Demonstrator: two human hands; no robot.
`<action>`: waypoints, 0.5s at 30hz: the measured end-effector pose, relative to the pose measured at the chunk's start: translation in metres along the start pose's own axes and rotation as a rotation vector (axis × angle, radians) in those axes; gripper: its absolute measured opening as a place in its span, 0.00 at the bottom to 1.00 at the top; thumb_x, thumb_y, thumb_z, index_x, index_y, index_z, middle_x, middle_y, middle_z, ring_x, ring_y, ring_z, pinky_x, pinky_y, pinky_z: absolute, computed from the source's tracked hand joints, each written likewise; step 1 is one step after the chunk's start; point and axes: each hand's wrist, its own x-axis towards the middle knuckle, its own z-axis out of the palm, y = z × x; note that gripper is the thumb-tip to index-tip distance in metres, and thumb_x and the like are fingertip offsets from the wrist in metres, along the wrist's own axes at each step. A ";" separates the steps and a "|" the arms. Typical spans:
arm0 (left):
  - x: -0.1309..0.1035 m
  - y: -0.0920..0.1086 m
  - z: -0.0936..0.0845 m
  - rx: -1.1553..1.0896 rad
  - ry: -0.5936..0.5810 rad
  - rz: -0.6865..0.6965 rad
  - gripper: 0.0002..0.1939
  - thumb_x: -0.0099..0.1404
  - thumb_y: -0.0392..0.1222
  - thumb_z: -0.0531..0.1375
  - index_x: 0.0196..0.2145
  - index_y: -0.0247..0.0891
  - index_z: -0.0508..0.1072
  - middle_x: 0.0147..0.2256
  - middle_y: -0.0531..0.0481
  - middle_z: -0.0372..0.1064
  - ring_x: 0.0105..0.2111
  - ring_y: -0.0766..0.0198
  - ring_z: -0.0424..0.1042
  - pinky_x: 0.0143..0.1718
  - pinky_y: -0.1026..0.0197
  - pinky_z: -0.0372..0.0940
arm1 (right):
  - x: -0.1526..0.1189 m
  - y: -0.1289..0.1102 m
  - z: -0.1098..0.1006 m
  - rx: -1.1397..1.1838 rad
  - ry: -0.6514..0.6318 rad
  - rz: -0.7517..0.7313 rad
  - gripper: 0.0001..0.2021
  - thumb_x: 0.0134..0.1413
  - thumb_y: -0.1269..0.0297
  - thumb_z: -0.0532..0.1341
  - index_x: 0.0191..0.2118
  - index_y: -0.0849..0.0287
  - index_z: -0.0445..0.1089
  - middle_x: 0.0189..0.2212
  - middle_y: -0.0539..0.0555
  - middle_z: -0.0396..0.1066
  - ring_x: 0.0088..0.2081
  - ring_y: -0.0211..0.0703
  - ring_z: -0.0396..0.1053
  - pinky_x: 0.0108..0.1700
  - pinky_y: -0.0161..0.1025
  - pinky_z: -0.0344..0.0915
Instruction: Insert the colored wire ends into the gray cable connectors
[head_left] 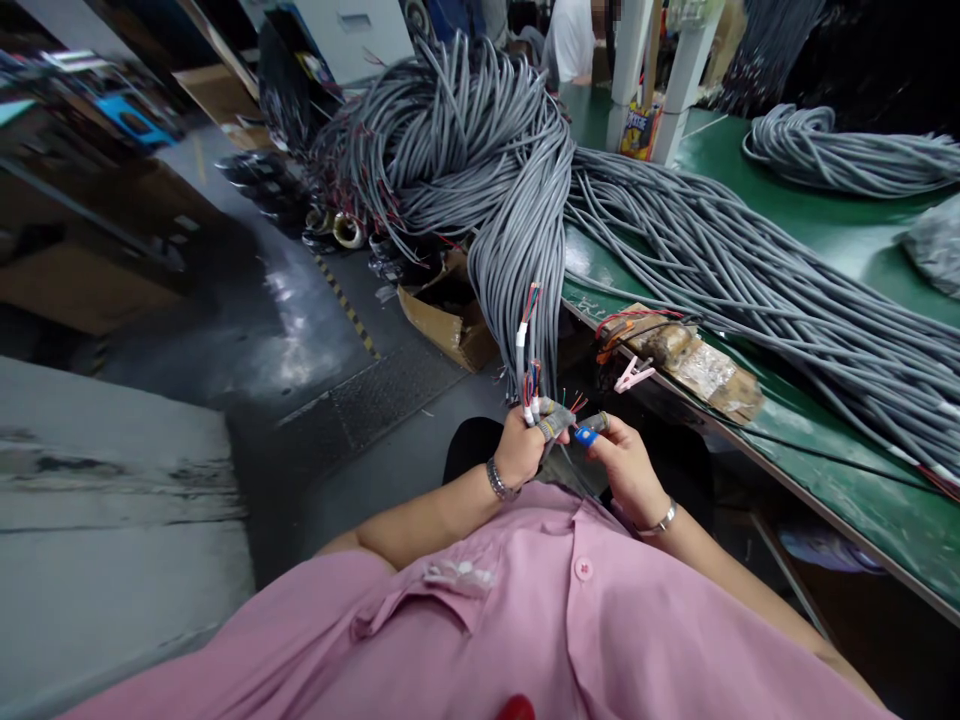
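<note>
My left hand [525,445], its fingers wrapped in grey finger covers, is closed round grey cables [523,365] whose stripped ends show coloured wires and white bands. Close beside it is my right hand [628,470], with a grey cover on one finger and a blue wrap [586,436] on the thumb. Its thumb and finger pinch at a cable end, where thin red and green wires [577,403] fan out between the hands. The exact grip point is partly hidden by the fingers. A thick hanging bundle of grey cables [517,260] comes down just beyond my left hand.
Long grey cables [750,270] lie along the green table [847,500] at right. A wooden block [705,370] and a pink clip [634,374] sit at its edge. A cardboard box [442,320] stands on the floor. Behind the table is another person's white sleeve [568,40].
</note>
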 end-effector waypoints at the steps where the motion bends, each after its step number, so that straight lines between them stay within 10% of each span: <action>1: 0.000 0.000 0.000 -0.006 -0.001 0.003 0.13 0.56 0.46 0.64 0.21 0.34 0.72 0.18 0.51 0.67 0.18 0.70 0.62 0.21 0.66 0.55 | 0.000 -0.001 0.000 -0.003 -0.007 -0.001 0.10 0.45 0.58 0.67 0.26 0.58 0.70 0.22 0.47 0.65 0.24 0.34 0.57 0.28 0.34 0.57; 15: -0.001 -0.006 -0.001 0.004 -0.011 -0.012 0.11 0.54 0.45 0.64 0.23 0.34 0.72 0.18 0.52 0.68 0.18 0.71 0.61 0.21 0.66 0.54 | 0.011 0.000 0.004 0.059 0.092 -0.021 0.12 0.43 0.55 0.69 0.30 0.58 0.72 0.26 0.49 0.69 0.26 0.36 0.61 0.28 0.34 0.60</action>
